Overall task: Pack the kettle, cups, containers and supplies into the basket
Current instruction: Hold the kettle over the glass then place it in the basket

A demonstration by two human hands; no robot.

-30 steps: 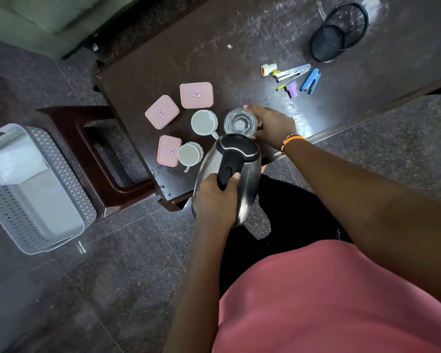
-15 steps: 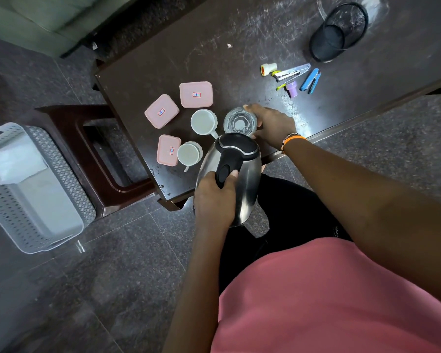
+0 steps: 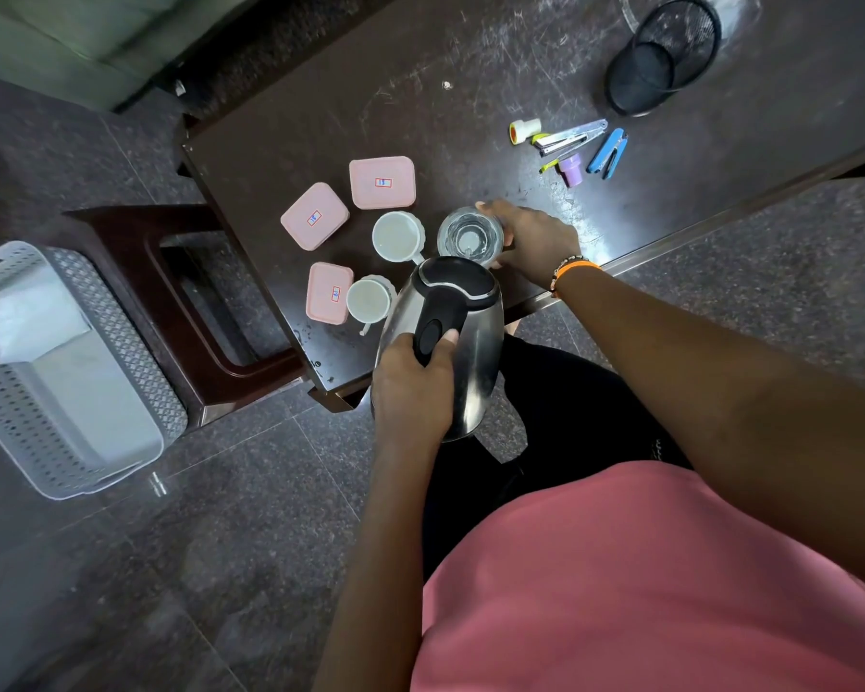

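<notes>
Scratched dark counter (image 3: 470, 57) before me, bearing three pink containers (image 3: 382, 182), two white cups (image 3: 396, 236), glass (image 3: 470, 236), staplers (image 3: 607, 151), mesh holder (image 3: 662, 57). Floor (image 3: 196, 566): basket (image 3: 56, 377).

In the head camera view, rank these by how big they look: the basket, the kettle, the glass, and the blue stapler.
1. basket, largest.
2. kettle, though it is held nearer the camera, which inflates it.
3. glass.
4. blue stapler, smallest, and farthest away.
</notes>
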